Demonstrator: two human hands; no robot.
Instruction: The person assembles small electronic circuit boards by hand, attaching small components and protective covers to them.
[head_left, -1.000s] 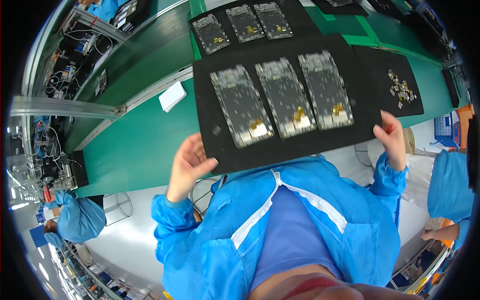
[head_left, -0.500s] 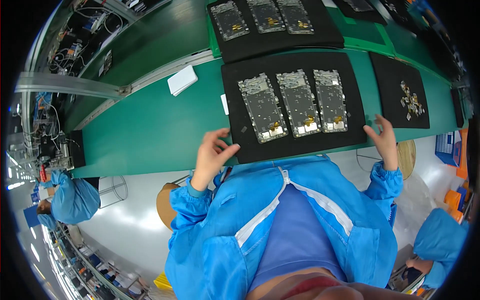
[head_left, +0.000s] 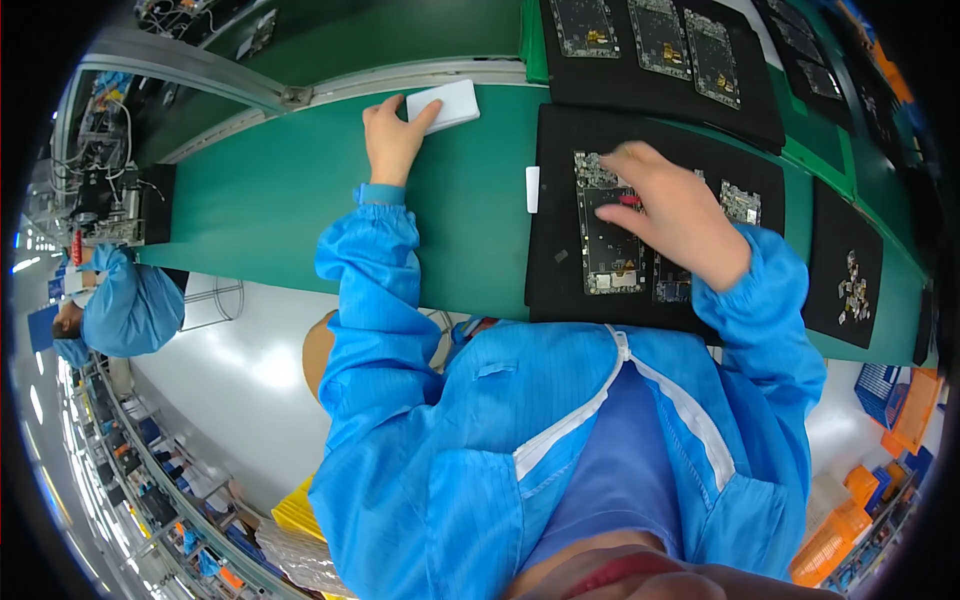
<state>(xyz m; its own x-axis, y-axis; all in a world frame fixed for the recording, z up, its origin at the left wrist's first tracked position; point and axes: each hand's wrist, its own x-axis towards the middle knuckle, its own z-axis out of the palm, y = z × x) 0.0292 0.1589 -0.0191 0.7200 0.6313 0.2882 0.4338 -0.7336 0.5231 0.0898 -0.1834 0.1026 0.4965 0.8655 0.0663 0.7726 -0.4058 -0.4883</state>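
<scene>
A black tray [head_left: 560, 200] lies on the green bench [head_left: 270, 210] in front of me and carries three circuit boards. My right hand [head_left: 675, 215] rests over the middle board, fingers pointing left toward the left board [head_left: 605, 250]; a small red bit shows at its fingertips. The right board [head_left: 740, 203] peeks out beyond my knuckles. My left hand [head_left: 392, 140] reaches far to the left, fingers lying on a white rectangular block [head_left: 448, 103] by the conveyor rail. Whether it grips the block, I cannot tell.
A second black tray [head_left: 660, 70] with boards lies farther back. A small black mat [head_left: 848, 270] with loose metal parts sits to the right. A small white tag [head_left: 533, 189] lies beside the tray. A person in blue [head_left: 125, 305] works at the left. Orange bins [head_left: 870, 500] stand lower right.
The tray I held up with both hands has come down onto the bench. My left hand moved out to the white block; my right hand moved onto the boards.
</scene>
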